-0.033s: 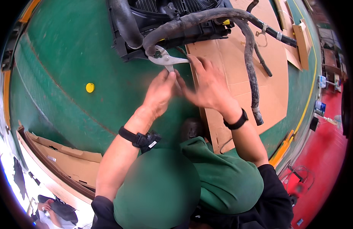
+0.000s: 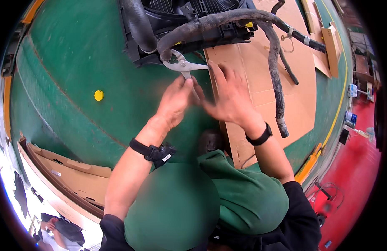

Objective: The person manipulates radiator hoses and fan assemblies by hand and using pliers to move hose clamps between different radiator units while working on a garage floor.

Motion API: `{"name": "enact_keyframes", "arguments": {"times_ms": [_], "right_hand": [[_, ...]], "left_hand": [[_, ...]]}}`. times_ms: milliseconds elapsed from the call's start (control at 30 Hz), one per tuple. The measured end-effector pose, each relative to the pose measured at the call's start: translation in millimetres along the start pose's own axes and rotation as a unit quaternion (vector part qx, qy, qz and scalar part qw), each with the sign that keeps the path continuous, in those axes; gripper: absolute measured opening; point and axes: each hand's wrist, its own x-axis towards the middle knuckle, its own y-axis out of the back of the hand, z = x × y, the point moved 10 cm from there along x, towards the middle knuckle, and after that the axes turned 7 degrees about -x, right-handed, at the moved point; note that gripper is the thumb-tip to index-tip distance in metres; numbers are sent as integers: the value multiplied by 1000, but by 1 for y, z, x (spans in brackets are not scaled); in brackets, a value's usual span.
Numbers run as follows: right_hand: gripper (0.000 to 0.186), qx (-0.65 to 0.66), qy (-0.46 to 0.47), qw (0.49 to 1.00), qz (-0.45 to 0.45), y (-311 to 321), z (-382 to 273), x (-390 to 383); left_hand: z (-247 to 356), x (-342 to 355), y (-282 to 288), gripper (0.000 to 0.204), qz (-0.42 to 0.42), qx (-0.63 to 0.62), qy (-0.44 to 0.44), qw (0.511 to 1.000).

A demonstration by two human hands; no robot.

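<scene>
Metal slip-joint pliers (image 2: pixel 183 65) have their jaws at the lower end of a thick black hose (image 2: pixel 193 30), where a clamp may sit; the jaws partly hide the spot. The handles are spread wide. My left hand (image 2: pixel 175 100) is closed around the lower handle. My right hand (image 2: pixel 231 94) spans the handles with spread fingers. Its fingertips touch the tip of the other handle, and its thumb reaches down beside the handle in my left hand. Behind the hose lies a black radiator and fan assembly (image 2: pixel 145 58).
Flattened cardboard (image 2: pixel 293 106) lies under the assembly's right side, with a thinner dirty hose (image 2: pixel 275 75) across it. A round yellow cap (image 2: pixel 99 95) rests on the green floor to the left. An open cardboard box (image 2: pixel 72 167) stands lower left. A person (image 2: pixel 61 230) is beyond it.
My right hand has shifted very slightly to the right, along with the handle tip at its fingers. My left hand and the hose look the same.
</scene>
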Motion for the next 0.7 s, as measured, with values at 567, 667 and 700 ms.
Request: {"name": "enact_keyframes", "arguments": {"times_ms": [567,667,700], "right_hand": [[118,-55,-17,998,5,-18,-4,-5],[117,-52,-18,998,7,-16,-6,-2],[117,-50,-18,999,7,-16,-6,-1]], "left_hand": [[-2,1,0,22,5,5,17,1000],[-5,1,0,22,4,-2,18,1000],[-5,2,1,22,3,-4,18,1000]]}}
